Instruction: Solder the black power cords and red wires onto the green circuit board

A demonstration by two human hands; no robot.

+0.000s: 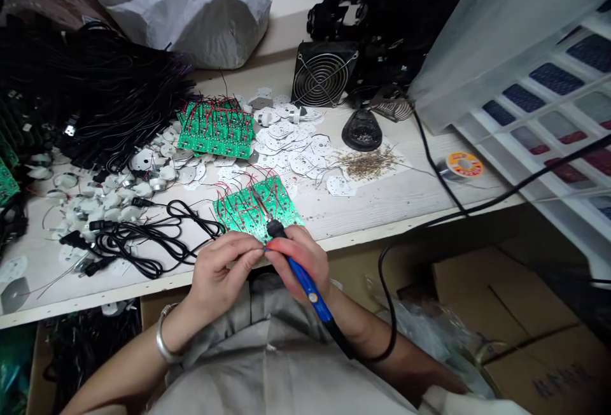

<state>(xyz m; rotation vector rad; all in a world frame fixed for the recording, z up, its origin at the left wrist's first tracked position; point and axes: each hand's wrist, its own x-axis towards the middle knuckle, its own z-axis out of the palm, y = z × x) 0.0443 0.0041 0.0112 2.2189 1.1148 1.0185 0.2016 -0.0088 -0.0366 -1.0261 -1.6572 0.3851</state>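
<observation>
My right hand [308, 254] is closed round a blue soldering iron [304, 282], whose metal tip points away from me, over a green circuit board panel [285, 202]. Red and black wires stick up from that panel, which lies at the table's front edge. My left hand [220, 275] is closed in a pinch, its fingertips meeting those of my right hand just in front of the panel. What the pinch holds is too small to make out. Left of the panel lies a coiled black cable [150, 246]. Further back, more wired boards [214, 138] are stacked.
White discs [291, 147] and small white parts [114, 202] cover the table's middle and left. A fan [325, 74], a black iron stand [361, 132] and a solder spool [462, 165] stand behind and right. The iron's cord [387, 294] loops past the front edge. Black cables [105, 93] heap left.
</observation>
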